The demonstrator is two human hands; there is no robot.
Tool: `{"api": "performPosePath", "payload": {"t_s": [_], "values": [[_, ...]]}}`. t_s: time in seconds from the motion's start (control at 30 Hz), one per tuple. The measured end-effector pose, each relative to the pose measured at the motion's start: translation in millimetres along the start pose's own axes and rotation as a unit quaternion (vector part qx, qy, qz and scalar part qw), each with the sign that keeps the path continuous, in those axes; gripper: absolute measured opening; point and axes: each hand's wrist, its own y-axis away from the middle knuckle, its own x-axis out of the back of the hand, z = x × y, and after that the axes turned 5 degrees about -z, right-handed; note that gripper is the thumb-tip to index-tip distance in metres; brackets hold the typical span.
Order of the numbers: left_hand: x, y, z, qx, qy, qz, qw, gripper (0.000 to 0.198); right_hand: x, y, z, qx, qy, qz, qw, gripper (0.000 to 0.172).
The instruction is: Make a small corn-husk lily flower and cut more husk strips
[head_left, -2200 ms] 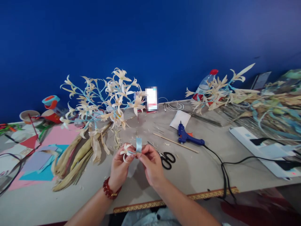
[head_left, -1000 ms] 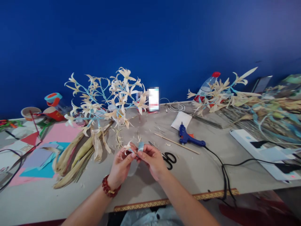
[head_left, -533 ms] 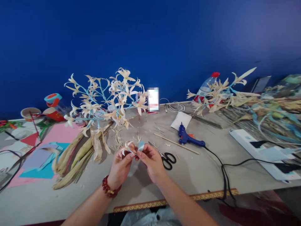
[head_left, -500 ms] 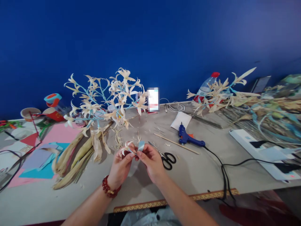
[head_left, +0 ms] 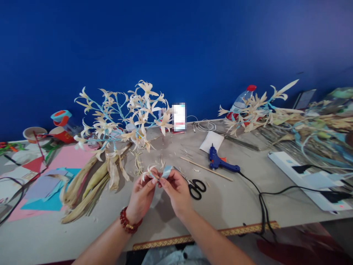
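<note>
Between thumb and fingers, my left hand [head_left: 143,193] pinches a small cream flower [head_left: 149,173] by its stem; the petals point to the left. My right hand [head_left: 176,189] is closed on a light blue strip of tape [head_left: 167,171], which loops up above the fingertips. Both sets of fingertips meet at the flower's stem, where the tape's end is hidden. Black-handled scissors [head_left: 196,189] lie just right of my right hand, their blades partly behind it. Pale husk scraps [head_left: 138,162] are scattered beyond my hands.
A blue glue gun [head_left: 220,160] and a thin wooden stick [head_left: 206,169] lie to the right, near a white power strip [head_left: 286,173]. Branches of cream flowers [head_left: 121,114] stand at the back left. Dried husks [head_left: 85,191] and coloured paper [head_left: 41,198] cover the left side.
The tape loop has tilted slightly and turned in my right fingers. Both hands stay at nearly the same spot, with the flower still in my left hand.
</note>
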Motion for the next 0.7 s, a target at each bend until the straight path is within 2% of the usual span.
{"api": "performPosePath", "payload": {"t_s": [0.17,0.3,0.43,0.57,0.7], "values": [[-0.8,1.6,-1.6,-0.005,0.0,0.002,1.0,0.007,1.2,1.1,2.5,0.023,0.015,0.004,1.0,0.016],[-1.6,2.2,-2.6,-0.011,-0.047,0.015,0.999,0.015,2.9,4.5,4.9,0.036,0.052,0.023,0.998,0.014],[-4.1,2.1,0.2,-0.018,-0.071,0.034,0.997,0.013,3.7,6.7,4.4,0.054,0.085,0.018,0.995,0.012],[-5.3,2.0,4.6,-0.024,-0.067,0.033,0.997,0.014,3.8,3.3,-0.7,0.032,0.037,-0.004,0.999,0.015],[-1.5,1.4,4.9,-0.03,-0.063,0.005,0.998,0.008,6.9,-1.4,-3.9,-0.004,0.002,-0.035,0.999,0.016]]}}
